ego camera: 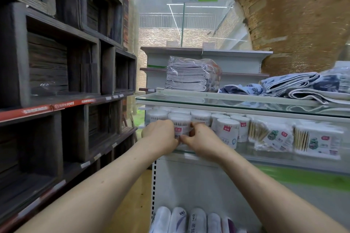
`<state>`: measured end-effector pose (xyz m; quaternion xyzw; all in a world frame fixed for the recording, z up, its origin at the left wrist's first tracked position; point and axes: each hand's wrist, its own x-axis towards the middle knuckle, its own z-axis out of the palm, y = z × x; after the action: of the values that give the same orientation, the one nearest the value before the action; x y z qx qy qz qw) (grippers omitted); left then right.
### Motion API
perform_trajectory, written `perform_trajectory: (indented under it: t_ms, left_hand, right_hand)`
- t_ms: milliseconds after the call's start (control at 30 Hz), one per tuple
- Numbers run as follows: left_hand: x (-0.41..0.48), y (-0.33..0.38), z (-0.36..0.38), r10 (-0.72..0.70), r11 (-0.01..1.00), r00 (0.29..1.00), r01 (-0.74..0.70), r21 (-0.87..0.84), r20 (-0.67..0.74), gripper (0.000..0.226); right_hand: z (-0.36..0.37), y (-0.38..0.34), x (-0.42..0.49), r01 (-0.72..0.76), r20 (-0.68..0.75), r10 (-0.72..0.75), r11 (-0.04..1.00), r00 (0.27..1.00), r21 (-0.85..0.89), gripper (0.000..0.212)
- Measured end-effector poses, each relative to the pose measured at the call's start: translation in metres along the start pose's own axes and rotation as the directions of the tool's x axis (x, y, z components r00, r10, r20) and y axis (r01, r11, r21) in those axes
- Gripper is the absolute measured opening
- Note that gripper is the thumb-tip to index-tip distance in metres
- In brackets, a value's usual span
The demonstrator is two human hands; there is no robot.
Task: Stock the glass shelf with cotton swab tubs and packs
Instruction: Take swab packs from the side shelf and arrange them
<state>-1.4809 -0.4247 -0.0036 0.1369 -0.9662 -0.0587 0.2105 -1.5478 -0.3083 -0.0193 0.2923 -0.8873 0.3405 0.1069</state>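
Stocking looks well along. The lower glass shelf point(246, 152), in the middle of the frame, already carries a cluster of round cotton swab tubs point(228, 132) at its left end, at least two rows deep. Flat cotton swab packs point(274, 136) stand to their right and run toward the right edge of the frame. A strip of bare glass shows along the front between the tubs and the packs, so there seems to be room for a few more. How much stock is left to put out cannot be told.

The tub in hand point(180, 123) stands upright at the front left of that shelf, just beside its neighbours. The left hand point(161, 134) curls round its left side and the right hand point(200, 138) grips its right side. The thumbs nearly meet low across the label, so both hands are grasping it. It is probably being seated or squared up in the front row.

Above, an upper glass shelf point(227, 101) holds folded towels point(303, 85).
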Motion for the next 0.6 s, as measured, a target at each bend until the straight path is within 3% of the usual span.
perform_trajectory:
  t_ms: [233, 600]
  left_hand:
    - [0.0018, 0.0061, -0.0001, 0.015, 0.991, 0.999, -0.01, 0.136, -0.035, 0.027]
    - [0.0065, 0.0038, 0.0047, 0.036, 0.982, 0.998, -0.024, 0.189, -0.059, 0.023]
  right_hand:
    - [0.0038, -0.0016, 0.0051, -0.025, -0.02, 0.024, 0.998, 1.0, -0.059, 0.035]
    - [0.0102, -0.0076, 0.0095, -0.065, -0.038, 0.063, 0.995, 0.997, -0.076, 0.032]
